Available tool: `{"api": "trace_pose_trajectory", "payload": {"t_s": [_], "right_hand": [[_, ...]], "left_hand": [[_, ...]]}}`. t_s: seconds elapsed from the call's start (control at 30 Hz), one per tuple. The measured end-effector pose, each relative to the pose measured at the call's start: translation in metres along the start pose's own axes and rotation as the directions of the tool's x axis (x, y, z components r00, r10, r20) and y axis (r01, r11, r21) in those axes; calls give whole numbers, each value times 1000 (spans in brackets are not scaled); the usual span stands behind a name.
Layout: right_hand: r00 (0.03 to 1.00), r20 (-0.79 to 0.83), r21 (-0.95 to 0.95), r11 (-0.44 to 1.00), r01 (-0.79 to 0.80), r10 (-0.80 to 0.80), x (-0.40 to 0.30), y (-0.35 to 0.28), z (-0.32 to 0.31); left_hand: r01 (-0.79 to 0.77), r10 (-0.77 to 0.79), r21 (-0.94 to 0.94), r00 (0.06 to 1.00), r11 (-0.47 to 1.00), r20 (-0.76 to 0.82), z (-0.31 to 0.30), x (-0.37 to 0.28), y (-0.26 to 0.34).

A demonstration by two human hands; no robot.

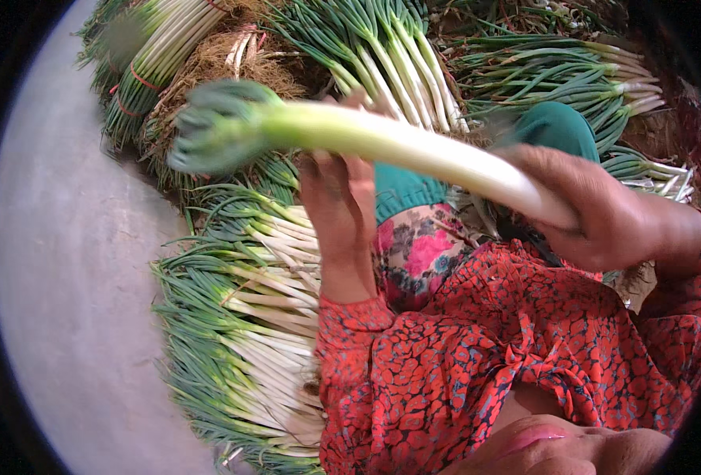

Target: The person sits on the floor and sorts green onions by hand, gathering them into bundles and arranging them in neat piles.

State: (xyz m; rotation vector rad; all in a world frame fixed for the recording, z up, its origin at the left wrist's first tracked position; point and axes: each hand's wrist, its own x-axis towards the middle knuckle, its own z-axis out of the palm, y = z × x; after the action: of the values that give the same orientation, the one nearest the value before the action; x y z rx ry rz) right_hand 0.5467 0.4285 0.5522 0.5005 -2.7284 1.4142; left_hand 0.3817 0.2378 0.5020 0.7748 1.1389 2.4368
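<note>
My right hand [600, 208] is closed around the white end of a green onion [398, 139], held up close before me and slanting to the left. Its green leaves [226, 127] are blurred by motion. Behind the middle of the stalk is my left hand [341, 202], partly hidden by it. Some fingers show above the stalk and the palm side below; whether they touch or grip it cannot be told. Below the left hand lies a long row of green onions [267, 332], white ends to the right.
Tied onion bundles [140, 83] lie at upper left beside a mass of brown roots [208, 71]. Loose onions [401, 71] lie ahead, with another pile [564, 80] at upper right. A grey floor [77, 255] stretches along the left. My green-clad knee [555, 127] sits near the right hand.
</note>
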Motion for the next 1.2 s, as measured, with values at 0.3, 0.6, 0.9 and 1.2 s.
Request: {"api": "trace_pose_trajectory", "payload": {"t_s": [0.3, 0.6, 0.9, 1.2], "right_hand": [[938, -340, 481, 869, 117, 61, 152, 46, -32], [836, -42, 905, 375, -200, 548, 226, 243, 31], [627, 290, 829, 137, -542, 723, 194, 346, 101], [585, -10, 525, 502, -688, 811, 196, 349, 83]], "left_hand": [[-401, 352, 450, 916, 798, 192, 11, 163, 21], [458, -363, 644, 887, 613, -285, -100, 174, -85], [677, -678, 680, 642, 282, -359, -171, 173, -246], [523, -333, 768, 846, 368, -417, -182, 180, -269]]}}
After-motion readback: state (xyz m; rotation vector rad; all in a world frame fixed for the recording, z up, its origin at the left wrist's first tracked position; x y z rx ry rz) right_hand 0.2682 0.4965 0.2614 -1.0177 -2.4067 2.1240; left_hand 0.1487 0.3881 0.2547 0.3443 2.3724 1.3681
